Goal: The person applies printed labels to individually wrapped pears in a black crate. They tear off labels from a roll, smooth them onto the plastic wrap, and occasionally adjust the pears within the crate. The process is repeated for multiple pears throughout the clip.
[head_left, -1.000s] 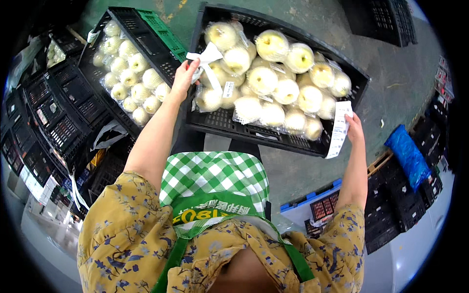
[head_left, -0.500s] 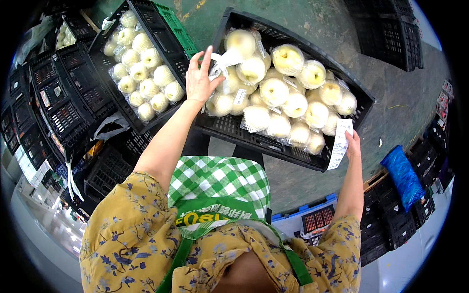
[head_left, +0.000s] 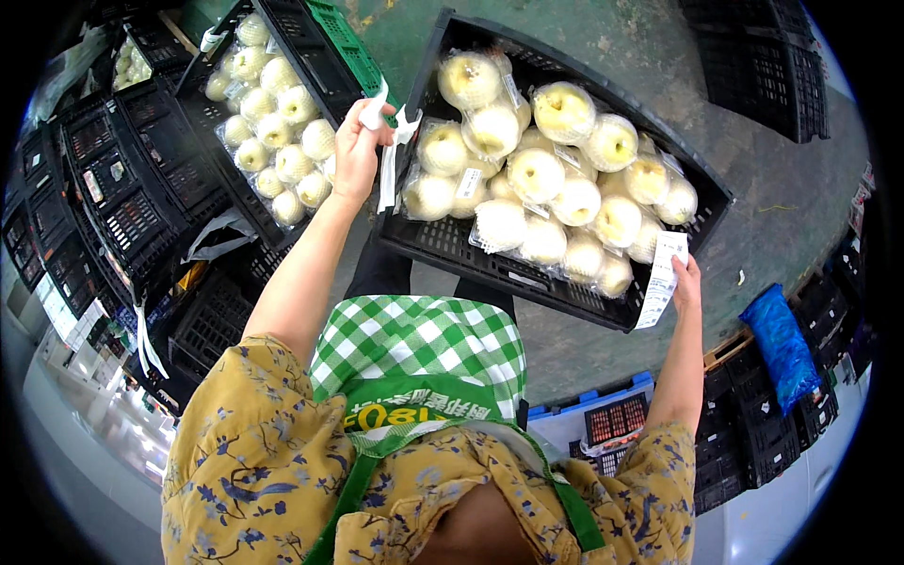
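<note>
A black plastic crate (head_left: pixel 461 247) in front of me holds several packs of pale round fruit (head_left: pixel 537 176) in clear wrap and foam netting. At its left end hangs a white tie strip (head_left: pixel 388 174), looped at the crate's rim. My left hand (head_left: pixel 354 160) is closed on a loose end of that strip, which sticks up past the fingers. By the crate's near right corner, my right hand (head_left: pixel 689 284) pinches a long white paper label strip (head_left: pixel 661 282) between thumb and fingers. The paper overlaps the crate's corner.
To the left stands another black crate (head_left: pixel 212 141) of wrapped fruit, with a green crate (head_left: pixel 347 55) beyond it. Stacked black crates (head_left: pixel 113 169) fill the far left. More black crates (head_left: pixel 753 71) stand at the upper right. A blue bag (head_left: pixel 783 348) lies on crates at right.
My left hand has drawn back leftward from over the crate, pulling the white strip out past the rim. My right hand still holds the label strip in nearly the same place.
</note>
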`<state>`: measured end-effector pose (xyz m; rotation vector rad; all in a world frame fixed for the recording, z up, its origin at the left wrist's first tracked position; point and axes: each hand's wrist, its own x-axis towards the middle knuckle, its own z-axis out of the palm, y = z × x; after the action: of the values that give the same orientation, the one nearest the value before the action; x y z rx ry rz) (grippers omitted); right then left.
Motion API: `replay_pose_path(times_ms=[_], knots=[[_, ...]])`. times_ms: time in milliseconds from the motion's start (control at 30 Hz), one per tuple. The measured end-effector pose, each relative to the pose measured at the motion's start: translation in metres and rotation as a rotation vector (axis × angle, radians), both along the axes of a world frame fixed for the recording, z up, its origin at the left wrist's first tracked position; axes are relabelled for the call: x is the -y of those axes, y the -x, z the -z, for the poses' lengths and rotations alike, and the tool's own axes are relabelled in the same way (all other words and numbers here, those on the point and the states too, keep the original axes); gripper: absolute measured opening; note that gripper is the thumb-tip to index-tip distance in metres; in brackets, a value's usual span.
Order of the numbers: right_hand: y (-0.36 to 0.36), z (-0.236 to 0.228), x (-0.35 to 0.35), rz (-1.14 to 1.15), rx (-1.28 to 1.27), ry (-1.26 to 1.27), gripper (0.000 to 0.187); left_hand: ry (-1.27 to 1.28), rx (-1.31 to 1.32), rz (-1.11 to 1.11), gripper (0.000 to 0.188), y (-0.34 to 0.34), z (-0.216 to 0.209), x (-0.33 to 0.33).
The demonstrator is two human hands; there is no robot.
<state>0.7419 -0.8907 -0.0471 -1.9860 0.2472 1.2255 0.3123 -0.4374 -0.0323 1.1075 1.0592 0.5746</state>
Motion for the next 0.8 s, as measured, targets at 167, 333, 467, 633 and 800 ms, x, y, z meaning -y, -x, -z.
replay_pose_path(times_ms=[167,333,467,633,800], knots=[[0.002,-0.009,-0.005,0.004,-0.005,0.014,0.029,-0.700,-0.773,0.484,0.059,-0.012,-0.016,0.006],[-0.001,-0.008,-0.004,-0.025,-0.032,-0.001,0.030,-0.490,-0.925,0.410,0.033,0.031,0.025,-0.003],[0.004,-0.021,-0.010,-0.025,-0.008,0.018,0.028,-0.508,-1.087,0.343,0.018,0.030,0.059,0.005],[-0.001,-0.016,-0.005,-0.041,-0.076,-0.042,0.027,0.296,-0.438,-0.439,0.028,0.020,0.089,0.032],[-0.005,-0.021,-0.001,0.006,-0.049,0.001,0.025,0.195,-0.588,-0.337,0.030,0.003,0.082,0.033]])
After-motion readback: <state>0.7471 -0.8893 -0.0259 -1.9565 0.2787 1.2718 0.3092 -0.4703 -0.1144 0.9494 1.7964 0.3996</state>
